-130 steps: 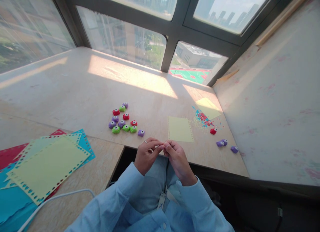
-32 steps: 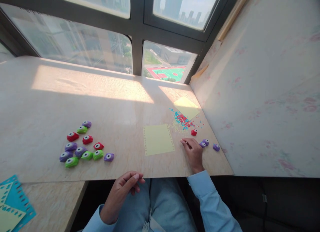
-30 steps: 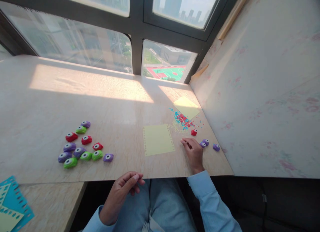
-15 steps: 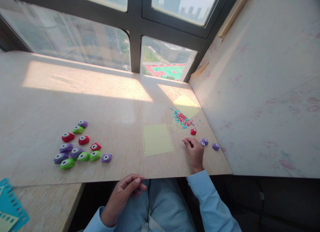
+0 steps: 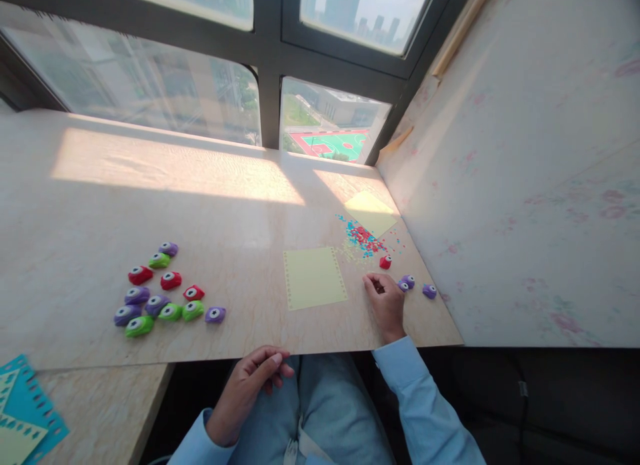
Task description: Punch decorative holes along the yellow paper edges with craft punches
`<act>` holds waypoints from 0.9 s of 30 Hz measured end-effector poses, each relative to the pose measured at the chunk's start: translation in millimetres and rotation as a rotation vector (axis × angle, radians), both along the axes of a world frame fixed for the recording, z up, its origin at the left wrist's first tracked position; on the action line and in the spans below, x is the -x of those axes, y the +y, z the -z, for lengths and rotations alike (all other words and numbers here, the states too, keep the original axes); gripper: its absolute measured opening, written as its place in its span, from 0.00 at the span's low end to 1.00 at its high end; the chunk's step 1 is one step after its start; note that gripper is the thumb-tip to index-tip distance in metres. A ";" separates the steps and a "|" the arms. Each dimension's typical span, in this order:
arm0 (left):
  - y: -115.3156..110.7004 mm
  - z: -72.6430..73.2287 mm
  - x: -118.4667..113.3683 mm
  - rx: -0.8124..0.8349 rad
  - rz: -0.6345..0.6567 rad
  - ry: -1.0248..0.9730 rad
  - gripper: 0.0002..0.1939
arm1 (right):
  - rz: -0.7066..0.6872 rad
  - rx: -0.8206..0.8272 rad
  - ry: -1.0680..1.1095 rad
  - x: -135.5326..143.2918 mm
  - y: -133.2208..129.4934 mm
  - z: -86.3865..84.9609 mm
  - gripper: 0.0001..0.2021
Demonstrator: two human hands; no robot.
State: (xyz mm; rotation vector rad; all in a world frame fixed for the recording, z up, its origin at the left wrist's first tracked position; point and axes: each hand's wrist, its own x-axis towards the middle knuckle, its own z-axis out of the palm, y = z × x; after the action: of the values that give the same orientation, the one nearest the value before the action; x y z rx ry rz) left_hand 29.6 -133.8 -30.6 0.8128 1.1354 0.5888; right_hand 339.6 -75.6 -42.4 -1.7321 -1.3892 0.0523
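My right hand [image 5: 386,303] rests on the table right of a pale yellow sheet [image 5: 315,278] with punched holes along both side edges. Its fingers are curled together; whatever they hold, if anything, is hidden. Just beyond it sit a red punch [image 5: 385,261] and a heap of red, blue and yellow paper bits [image 5: 365,239]. Purple punches [image 5: 409,281] lie close to its right, with another purple one [image 5: 429,291] farther out. My left hand [image 5: 253,383] hovers over my lap at the table's front edge, fingers loosely bent and apart, holding nothing.
Several purple, green and red punches [image 5: 156,305] are grouped at the left of the table [image 5: 240,251]. A second yellow sheet [image 5: 371,213] lies behind the paper bits. Blue punched sheets [image 5: 53,421] with yellow ones lie at the lower left. A wall [image 5: 525,185] borders the right.
The view has shifted slightly. Both hands keep nearly the same pose and place, and the objects on the table have not moved.
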 end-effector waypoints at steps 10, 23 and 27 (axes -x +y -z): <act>-0.7 2.7 -0.1 -0.010 -0.010 -0.005 0.26 | -0.006 0.003 -0.011 0.1 0.0 0.7 0.11; 0.1 1.3 -0.4 -0.013 -0.007 0.004 0.26 | 0.008 0.013 0.005 -0.4 -1.9 -4.2 0.15; -0.1 2.4 0.1 -0.011 -0.004 -0.004 0.26 | 0.040 -0.018 0.064 -3.5 -0.8 -0.5 0.14</act>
State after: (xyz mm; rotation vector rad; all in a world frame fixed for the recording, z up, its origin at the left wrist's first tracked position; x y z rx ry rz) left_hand 29.5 -133.9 -33.0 0.8189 1.1310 0.6005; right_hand 343.1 -76.4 -41.9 -1.7276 -1.3045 0.0723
